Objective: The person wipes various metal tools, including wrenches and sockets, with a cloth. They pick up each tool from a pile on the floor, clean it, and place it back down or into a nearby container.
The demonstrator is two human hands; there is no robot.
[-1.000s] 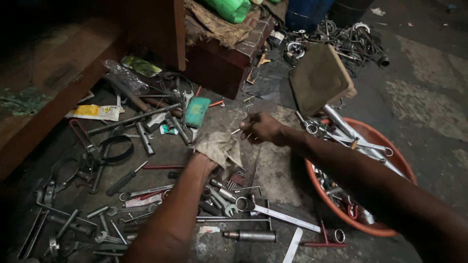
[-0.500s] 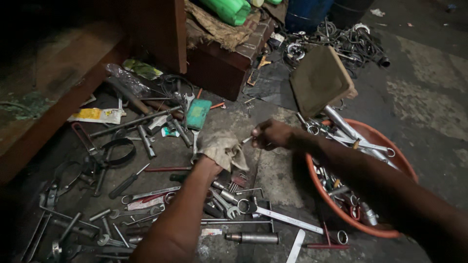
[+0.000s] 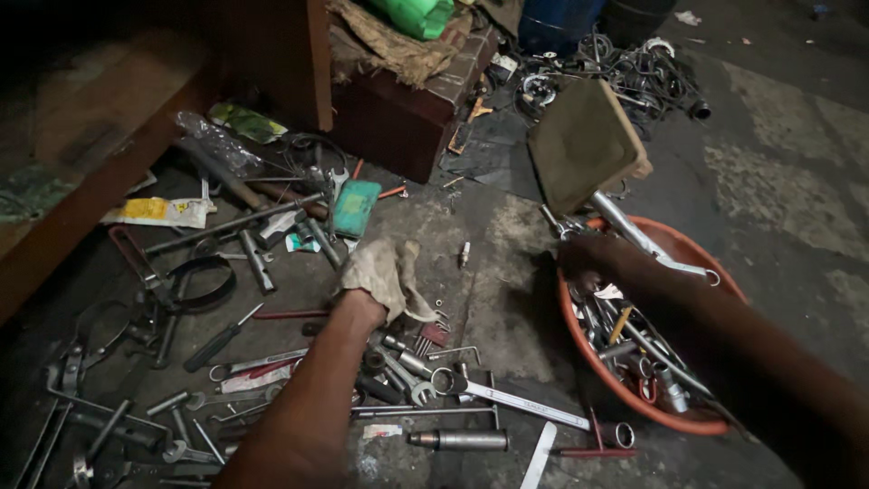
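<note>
- The left hand (image 3: 362,303) is under a dirty beige rag (image 3: 385,272); the fingers are closed on the cloth, which hides them.
- The rag lies over the hand, just above the floor, below a green flat case (image 3: 355,207).
- The right hand (image 3: 588,258) is over the near rim of an orange basin (image 3: 597,362) full of wrenches; it is dark and blurred, so I cannot tell how open the fingers are, or what they hold.
- A small metal bit (image 3: 463,254) lies alone on the concrete floor (image 3: 507,308), between the rag and the basin.
- A long wrench (image 3: 511,398) lies near the left forearm.
</note>
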